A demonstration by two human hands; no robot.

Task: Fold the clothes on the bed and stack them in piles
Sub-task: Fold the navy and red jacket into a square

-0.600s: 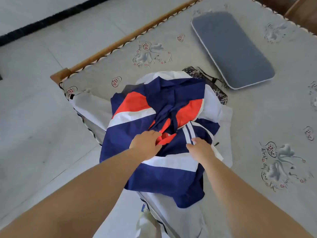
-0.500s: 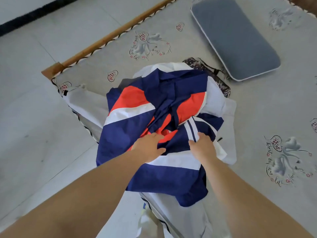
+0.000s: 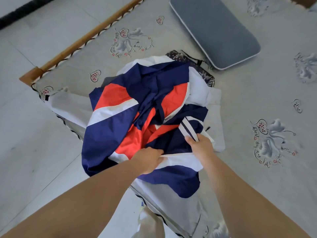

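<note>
Clothes heaped at the corner of a bed (image 3: 240,103), topped by a crumpled navy, orange and white jacket (image 3: 123,117), are worked by a person's two bare hands. The left hand (image 3: 149,158) grips the jacket's white band near its lower edge, fingers curled into the fabric, while the right hand (image 3: 200,145) pinches a striped cuff (image 3: 187,127). A grey pillow (image 3: 214,31) lies well apart on the patterned bedcover, with white garments (image 3: 212,114) beneath the jacket.

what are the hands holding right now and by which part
Both grip the crumpled navy, red and white jacket: the right hand pinches its striped ribbed cuff, the left hand its white band.
</note>
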